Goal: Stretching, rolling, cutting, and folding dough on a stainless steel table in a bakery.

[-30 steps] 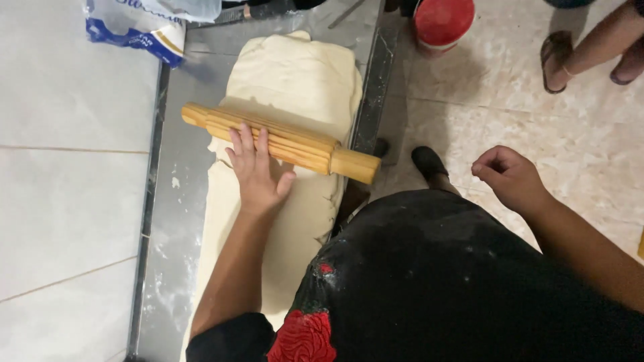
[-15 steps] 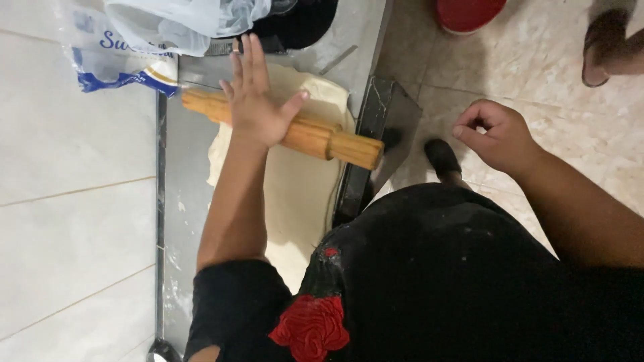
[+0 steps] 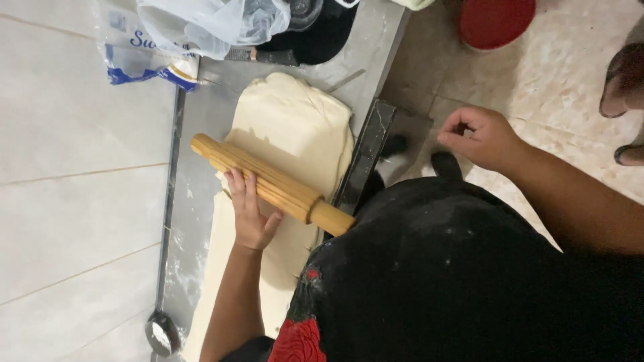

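A long sheet of pale dough (image 3: 295, 127) lies along a narrow steel worktop (image 3: 198, 110). A ribbed wooden rolling pin (image 3: 285, 186) lies slantwise across the dough. My left hand (image 3: 251, 218) rests flat on the pin's middle, fingers stretched over it and palm on the near side, not wrapped round it. My right hand (image 3: 479, 137) hangs off to the right above the tiled floor, fingers loosely curled with nothing in them. My black apron with a red flower fills the lower right.
At the worktop's far end sit a blue-and-white flour bag (image 3: 144, 60), a clear plastic bag (image 3: 215, 23) and a black object (image 3: 315, 37). A red tub (image 3: 496, 20) stands on the floor. Another person's sandalled feet (image 3: 624, 87) are at the right edge. White tiled wall on the left.
The rolling pin and my left hand have come back from the far end of the dough toward me. My right hand has stayed curled out to the right.
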